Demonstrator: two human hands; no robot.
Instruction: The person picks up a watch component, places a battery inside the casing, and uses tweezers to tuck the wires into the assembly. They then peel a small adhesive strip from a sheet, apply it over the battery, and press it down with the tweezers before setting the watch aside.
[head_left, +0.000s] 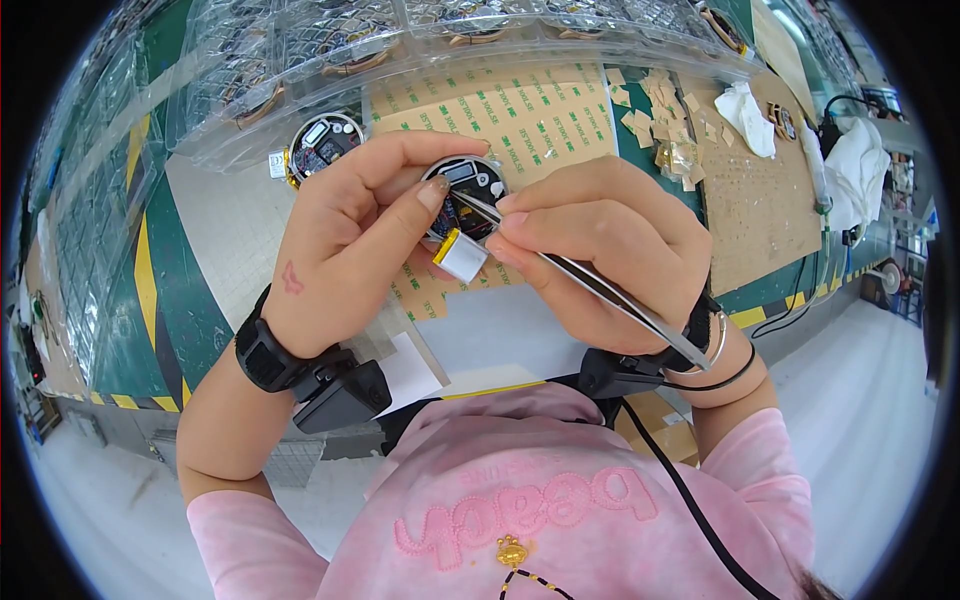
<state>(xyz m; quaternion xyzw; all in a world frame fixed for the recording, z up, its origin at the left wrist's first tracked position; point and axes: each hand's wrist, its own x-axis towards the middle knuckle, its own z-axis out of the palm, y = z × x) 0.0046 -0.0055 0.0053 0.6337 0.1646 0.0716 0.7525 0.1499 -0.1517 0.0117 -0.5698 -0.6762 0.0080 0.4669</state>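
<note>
Small green print repeats in rows of letters and figures over the tan sheet [590, 110]; below that sheet, the pink shirt [450, 560] carries one large word in raised, deeper-pink lettering [525, 510], upside down in this view, with a smaller, fainter line of letters between it and the sheet. Left of the sheet, a white tab [277, 163] bears tiny dark marks, too small to read; farther left, and also to the sheet's lower right, runs wordless yellow-and-black warning tape [145, 260].
</note>
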